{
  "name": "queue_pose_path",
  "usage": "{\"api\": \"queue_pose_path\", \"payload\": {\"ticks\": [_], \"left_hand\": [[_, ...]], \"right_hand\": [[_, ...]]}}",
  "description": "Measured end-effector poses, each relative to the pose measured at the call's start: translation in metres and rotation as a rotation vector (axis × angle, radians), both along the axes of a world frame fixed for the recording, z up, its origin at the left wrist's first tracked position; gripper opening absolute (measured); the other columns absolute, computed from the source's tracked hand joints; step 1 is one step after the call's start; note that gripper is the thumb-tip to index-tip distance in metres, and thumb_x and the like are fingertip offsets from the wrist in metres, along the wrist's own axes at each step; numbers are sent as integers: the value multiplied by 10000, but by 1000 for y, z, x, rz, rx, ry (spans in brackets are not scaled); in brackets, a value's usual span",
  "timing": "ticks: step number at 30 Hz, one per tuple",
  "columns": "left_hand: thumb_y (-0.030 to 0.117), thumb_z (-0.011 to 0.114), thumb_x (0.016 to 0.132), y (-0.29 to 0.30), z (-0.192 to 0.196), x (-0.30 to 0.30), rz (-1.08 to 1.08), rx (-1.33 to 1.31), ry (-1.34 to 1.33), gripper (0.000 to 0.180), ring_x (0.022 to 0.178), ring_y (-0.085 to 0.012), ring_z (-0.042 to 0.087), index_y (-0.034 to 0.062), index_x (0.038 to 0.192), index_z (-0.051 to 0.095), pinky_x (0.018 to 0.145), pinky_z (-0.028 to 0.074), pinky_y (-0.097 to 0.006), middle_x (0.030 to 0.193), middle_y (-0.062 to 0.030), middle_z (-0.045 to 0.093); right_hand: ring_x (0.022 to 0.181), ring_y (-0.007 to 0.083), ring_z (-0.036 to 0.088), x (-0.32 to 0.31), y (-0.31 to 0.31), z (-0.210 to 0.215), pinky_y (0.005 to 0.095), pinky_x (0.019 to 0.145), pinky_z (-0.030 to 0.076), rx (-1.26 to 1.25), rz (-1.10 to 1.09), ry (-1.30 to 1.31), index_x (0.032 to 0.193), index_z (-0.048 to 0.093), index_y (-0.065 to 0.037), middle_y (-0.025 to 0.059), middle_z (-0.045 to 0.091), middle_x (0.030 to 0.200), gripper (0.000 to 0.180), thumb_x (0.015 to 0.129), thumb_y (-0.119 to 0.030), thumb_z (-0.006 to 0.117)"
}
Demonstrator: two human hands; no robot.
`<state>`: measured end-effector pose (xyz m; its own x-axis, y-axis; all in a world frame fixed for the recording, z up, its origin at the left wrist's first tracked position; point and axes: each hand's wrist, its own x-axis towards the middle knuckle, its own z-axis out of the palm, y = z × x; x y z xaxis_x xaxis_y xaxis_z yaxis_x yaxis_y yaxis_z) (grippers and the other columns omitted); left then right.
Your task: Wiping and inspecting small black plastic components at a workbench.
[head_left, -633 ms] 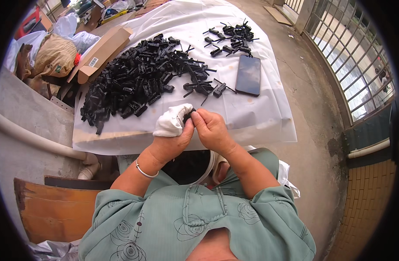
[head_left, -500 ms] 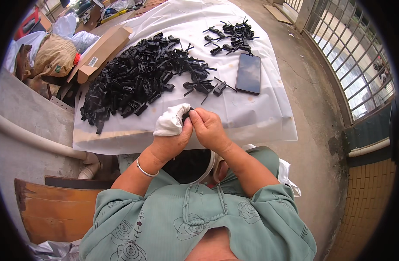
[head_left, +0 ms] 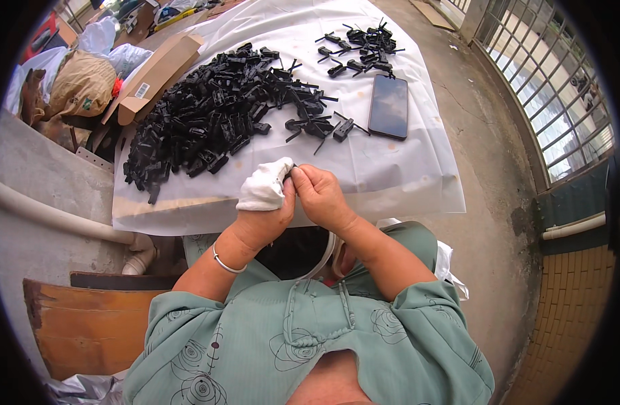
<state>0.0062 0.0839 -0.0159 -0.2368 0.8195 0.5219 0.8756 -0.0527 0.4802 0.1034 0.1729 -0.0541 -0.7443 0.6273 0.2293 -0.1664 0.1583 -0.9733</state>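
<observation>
My left hand (head_left: 265, 192), its fingers covered by white cloth, meets my right hand (head_left: 320, 192) over the near edge of the table. Between their fingertips shows a bit of a small black plastic part (head_left: 292, 169); most of it is hidden by the fingers. Both hands are closed on it. Beyond them, to the left, lies a large heap of black plastic parts (head_left: 209, 111). A few similar parts with thin prongs (head_left: 344, 128) lie loose just past my right hand. At the far right is a smaller group of these parts (head_left: 364, 47).
White plastic sheeting (head_left: 404, 179) covers the table. A dark phone (head_left: 389, 106) lies at its right side, and an open cardboard box (head_left: 155, 84) leans at the left. Below the table edge, a dark round container (head_left: 296, 253) sits between my knees. A barred gate (head_left: 546, 74) stands to the right.
Both hands stay together on the black part, with only slight shifts of the fingers. The table and its contents sit slightly higher in the picture.
</observation>
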Motion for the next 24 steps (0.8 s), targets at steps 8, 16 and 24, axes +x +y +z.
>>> {"api": "queue_pose_path", "payload": {"ticks": [8, 16, 24], "left_hand": [[34, 572, 787, -5, 8, 8, -18, -33, -721, 262, 775, -296, 608, -43, 1037, 568, 720, 489, -326, 885, -170, 616], [43, 578, 798, -7, 0, 1, 13, 13, 47, 200, 773, -255, 592, -23, 986, 554, 695, 474, -326, 886, -140, 599], [53, 527, 885, -3, 11, -10, -151, 21, -978, 288, 740, -56, 472, 37, 1163, 452, 652, 423, -195, 939, -42, 560]], "right_hand": [[610, 65, 399, 14, 5, 19, 230, 549, 369, -2, 125, 38, 727, 521, -15, -33, 460, 641, 275, 947, -165, 450], [609, 68, 400, 6, -2, 8, 238, 552, 376, -5, 67, -49, 737, 513, -14, -22, 467, 641, 267, 943, -174, 456], [573, 131, 497, 24, 24, 30, 270, 537, 410, 502, 61, -258, 896, 606, 6, 66, 541, 622, 148, 862, -133, 566]]}}
